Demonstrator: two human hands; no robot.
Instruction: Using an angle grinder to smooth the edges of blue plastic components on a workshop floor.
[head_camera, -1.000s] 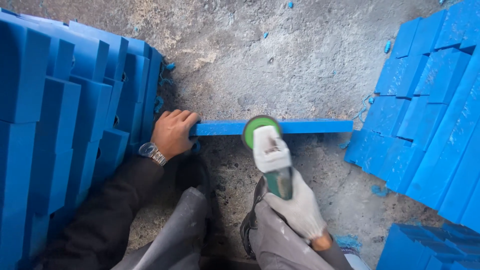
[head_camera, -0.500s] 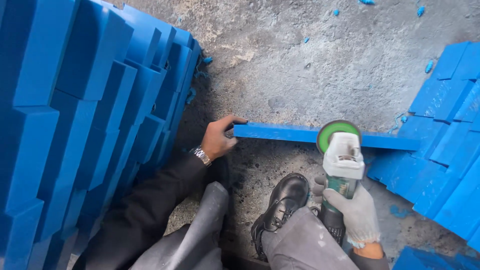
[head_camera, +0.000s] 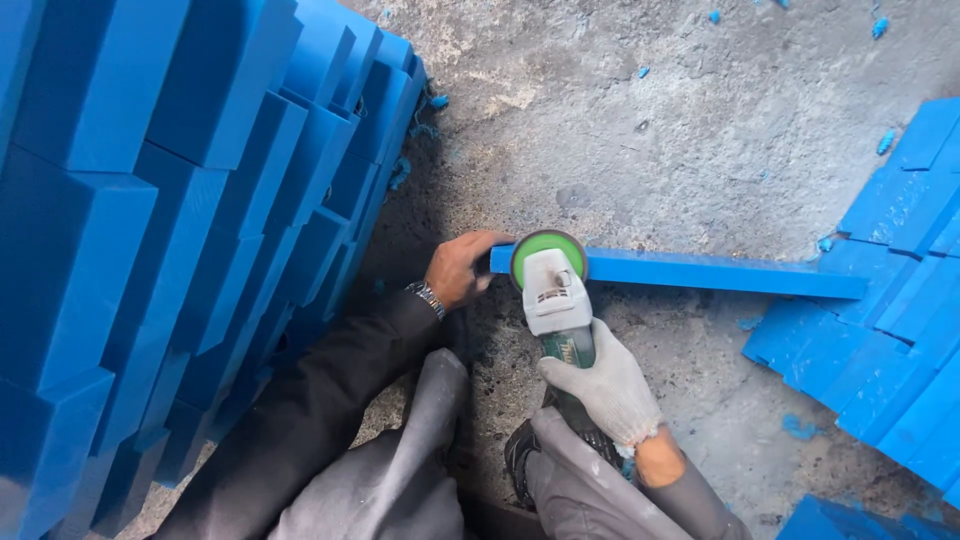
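No boxes, signs or screens show here. Only one tiny label sits on the green grinder handle (head_camera: 570, 350) (a pale mark, too small to tell).

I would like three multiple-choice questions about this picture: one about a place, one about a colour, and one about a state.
1. Where does the grinder's disc sit on the long blue strip?
A. near the end that the bare hand holds
B. at the far end by the flat blue pieces
C. off the strip, on the floor

2. What colour is the glove on the right hand?
A. blue
B. light grey
C. black

3. In what state is the left hand?
A. gloved and holding the grinder
B. bare, resting on the end of the strip
C. lifted away from everything

Answers:
1. A: the green disc lies just beside the left hand at the strip's left end.
2. B: the glove around the grinder handle is light grey.
3. B: the hand shows bare skin, with a wristwatch, and covers the strip's end.
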